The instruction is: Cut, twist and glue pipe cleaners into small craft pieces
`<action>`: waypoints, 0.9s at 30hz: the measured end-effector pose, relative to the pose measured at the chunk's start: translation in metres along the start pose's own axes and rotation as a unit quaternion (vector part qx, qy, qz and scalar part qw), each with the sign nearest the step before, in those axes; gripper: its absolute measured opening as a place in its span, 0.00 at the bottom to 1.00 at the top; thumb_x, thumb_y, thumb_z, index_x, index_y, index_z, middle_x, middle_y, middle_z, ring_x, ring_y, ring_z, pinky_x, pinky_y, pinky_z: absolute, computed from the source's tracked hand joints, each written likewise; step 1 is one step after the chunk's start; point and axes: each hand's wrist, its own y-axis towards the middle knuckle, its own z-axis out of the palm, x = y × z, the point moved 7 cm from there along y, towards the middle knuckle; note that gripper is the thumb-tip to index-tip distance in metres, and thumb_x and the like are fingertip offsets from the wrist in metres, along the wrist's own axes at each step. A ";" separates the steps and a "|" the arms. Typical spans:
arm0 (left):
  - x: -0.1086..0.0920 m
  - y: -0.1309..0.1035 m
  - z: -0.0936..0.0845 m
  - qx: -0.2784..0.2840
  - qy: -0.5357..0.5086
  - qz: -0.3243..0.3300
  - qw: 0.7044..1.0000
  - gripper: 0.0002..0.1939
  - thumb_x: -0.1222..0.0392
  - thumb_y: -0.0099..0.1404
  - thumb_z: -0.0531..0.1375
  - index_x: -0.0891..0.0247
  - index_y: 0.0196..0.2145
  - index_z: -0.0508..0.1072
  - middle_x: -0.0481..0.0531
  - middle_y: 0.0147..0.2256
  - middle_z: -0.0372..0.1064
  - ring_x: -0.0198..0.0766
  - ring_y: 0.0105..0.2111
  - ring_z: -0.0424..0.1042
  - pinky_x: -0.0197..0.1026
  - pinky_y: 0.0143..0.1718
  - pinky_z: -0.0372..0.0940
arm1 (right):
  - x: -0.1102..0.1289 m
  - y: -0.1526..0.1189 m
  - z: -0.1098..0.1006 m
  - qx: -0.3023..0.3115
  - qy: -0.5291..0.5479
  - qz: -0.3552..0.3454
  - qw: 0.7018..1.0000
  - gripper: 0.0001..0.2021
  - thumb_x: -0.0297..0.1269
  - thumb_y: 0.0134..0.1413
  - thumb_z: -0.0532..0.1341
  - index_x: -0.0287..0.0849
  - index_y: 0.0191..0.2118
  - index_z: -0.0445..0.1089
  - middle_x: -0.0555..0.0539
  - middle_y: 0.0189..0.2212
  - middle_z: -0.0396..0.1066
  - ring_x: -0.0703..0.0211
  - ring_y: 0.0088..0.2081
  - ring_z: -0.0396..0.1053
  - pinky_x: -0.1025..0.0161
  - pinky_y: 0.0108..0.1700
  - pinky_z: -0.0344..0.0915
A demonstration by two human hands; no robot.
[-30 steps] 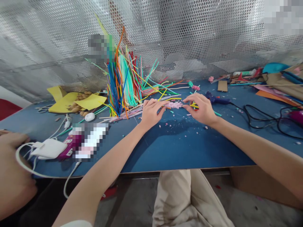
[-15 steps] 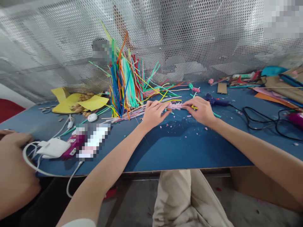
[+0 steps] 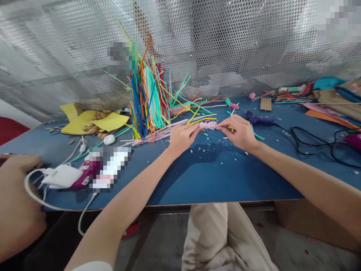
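Between my two hands, above the blue table, is a fluffy pale pink pipe-cleaner piece (image 3: 208,125). My left hand (image 3: 182,137) pinches its left end between thumb and fingers. At its right end, the thumb and forefinger of my right hand (image 3: 238,131) are closed on it. Small pink and green clippings (image 3: 204,149) lie scattered on the table below. Loose pipe cleaners (image 3: 155,138) in pink and white lie just left of and behind my left hand. A dark blue glue gun (image 3: 258,119) rests beyond my right hand, partly hidden by it.
A tall bundle of coloured pipe cleaners (image 3: 152,98) stands against the perforated metal screen (image 3: 225,45). At left are yellow sheets (image 3: 77,122), a white charger (image 3: 63,176), a phone (image 3: 114,167) and another person's arm (image 3: 21,203). A black cord (image 3: 304,141) coils at right.
My left fingers have drawn together and curled in, showing more of the pink piece's left end. My right hand has stayed nearly in place.
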 end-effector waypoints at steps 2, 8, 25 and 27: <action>0.002 -0.002 0.002 0.005 -0.001 -0.017 1.000 0.17 0.49 0.74 0.56 0.59 0.44 0.82 0.52 0.38 0.82 0.39 0.34 0.80 0.40 0.33 0.67 | 0.001 -0.001 0.000 0.001 0.003 -0.008 1.000 0.04 0.36 0.63 0.64 0.47 0.42 0.76 0.48 0.36 0.79 0.55 0.37 0.73 0.54 0.43 0.71; 0.003 -0.003 0.004 -0.006 -0.017 -0.017 1.000 0.16 0.50 0.73 0.57 0.60 0.43 0.82 0.53 0.38 0.82 0.40 0.34 0.81 0.41 0.34 0.69 | 0.002 -0.001 0.001 0.008 0.006 0.005 1.000 0.07 0.35 0.64 0.62 0.47 0.46 0.75 0.48 0.39 0.79 0.56 0.38 0.73 0.54 0.45 0.71; -0.008 0.000 -0.002 -0.008 0.040 0.044 0.998 0.13 0.50 0.72 0.59 0.56 0.43 0.81 0.48 0.35 0.81 0.41 0.35 0.75 0.46 0.41 0.61 | 0.005 0.002 0.002 0.013 -0.013 0.002 1.000 0.07 0.35 0.60 0.64 0.46 0.44 0.74 0.45 0.40 0.75 0.52 0.43 0.72 0.51 0.48 0.70; -0.009 0.000 -0.001 -0.001 0.042 0.052 0.998 0.12 0.50 0.72 0.59 0.56 0.43 0.81 0.47 0.35 0.81 0.41 0.35 0.74 0.46 0.40 0.60 | 0.005 0.003 0.001 0.009 -0.006 0.011 1.000 0.07 0.35 0.61 0.63 0.46 0.44 0.74 0.45 0.40 0.75 0.52 0.44 0.72 0.51 0.49 0.70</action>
